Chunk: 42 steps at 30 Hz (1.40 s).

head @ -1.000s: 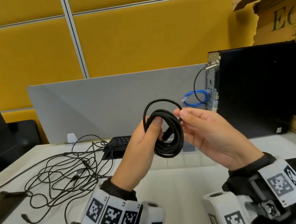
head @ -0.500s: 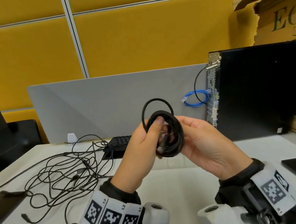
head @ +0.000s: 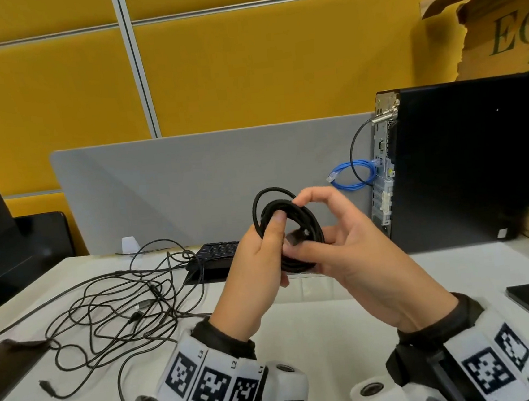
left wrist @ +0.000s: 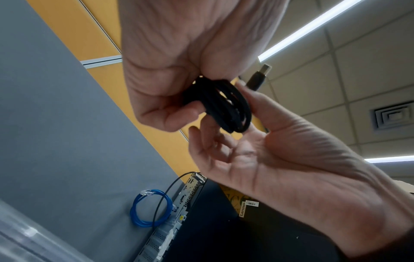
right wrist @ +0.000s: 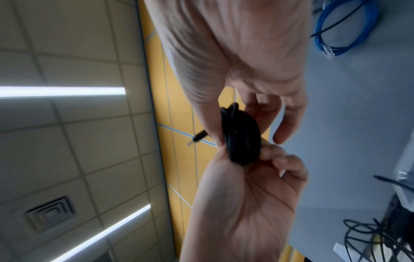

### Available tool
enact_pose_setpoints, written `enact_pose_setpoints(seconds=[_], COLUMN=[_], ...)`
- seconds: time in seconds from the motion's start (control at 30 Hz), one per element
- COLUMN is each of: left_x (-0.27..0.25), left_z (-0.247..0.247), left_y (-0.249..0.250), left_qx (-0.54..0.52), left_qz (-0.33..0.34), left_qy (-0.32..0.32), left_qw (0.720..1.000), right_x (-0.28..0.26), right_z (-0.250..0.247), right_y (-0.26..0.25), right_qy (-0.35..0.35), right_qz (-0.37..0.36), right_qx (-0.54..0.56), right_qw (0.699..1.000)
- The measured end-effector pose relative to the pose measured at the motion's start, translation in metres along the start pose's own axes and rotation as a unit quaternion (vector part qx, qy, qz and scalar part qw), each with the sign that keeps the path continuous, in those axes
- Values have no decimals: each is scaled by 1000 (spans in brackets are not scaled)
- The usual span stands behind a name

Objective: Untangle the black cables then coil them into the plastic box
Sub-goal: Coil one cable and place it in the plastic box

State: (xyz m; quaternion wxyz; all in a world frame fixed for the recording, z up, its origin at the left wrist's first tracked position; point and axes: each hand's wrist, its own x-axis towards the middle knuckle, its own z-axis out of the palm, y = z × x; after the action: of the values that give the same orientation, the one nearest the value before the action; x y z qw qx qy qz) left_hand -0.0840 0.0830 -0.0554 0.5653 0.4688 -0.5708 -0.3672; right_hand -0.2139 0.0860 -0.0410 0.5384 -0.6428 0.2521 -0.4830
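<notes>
While the left hand (head: 259, 259) grips the coiled cable (head: 292, 230) above the tabletop (head: 301, 326), thumb across the loops, the right hand (head: 355, 256) pinches its rim — tuck the loose plug (left wrist: 257, 79) in first. Beyond, the plastic box (head: 310, 288) waits; the tangled cables (head: 121, 301) lie to the left.

The coiled black cable (head: 288, 230) has a matt, finely woven-looking jacket, and its plug (left wrist: 257, 79) is matt black plastic with a bare metal tip. The loose black cables (head: 111, 299) on the near left look like thin, smooth, faintly shiny rubber or plastic. The desk (head: 317, 331) is smooth matt white. The far divider (head: 190, 181) is grey and felt-like, the wall panels (head: 244, 73) yellow and cloth-textured. The computer tower (head: 466, 161) on the right has matt black sides and a bare perforated metal back. Above it sits rough brown cardboard (head: 499, 32) with torn edges. The blue cable (head: 351, 175) is glossy plastic.
</notes>
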Motion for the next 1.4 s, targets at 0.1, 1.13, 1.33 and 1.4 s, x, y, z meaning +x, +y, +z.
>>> enact_pose_setpoints(seconds=[0.1,1.13,1.33,1.4], left_x=[-3,9,1,-4], left_z=[4,-23,-15,-11], left_y=[1,-5,6,12], left_qx=[-2,48,24,-52], left_qz=[-10,174,145,121], left_qy=[-16,76,-92,-134], left_qw=[1000,981,985,982], right_x=[0,-22,-18,-11], right_z=[2,9,-40,-52], right_y=[0,-32,-46,-36], right_qy=[59,-61,180,219], right_qz=[-44,-81,-315,-332], right_qx=[-33,-646,-637,-622], right_qw=[997,756,681,674])
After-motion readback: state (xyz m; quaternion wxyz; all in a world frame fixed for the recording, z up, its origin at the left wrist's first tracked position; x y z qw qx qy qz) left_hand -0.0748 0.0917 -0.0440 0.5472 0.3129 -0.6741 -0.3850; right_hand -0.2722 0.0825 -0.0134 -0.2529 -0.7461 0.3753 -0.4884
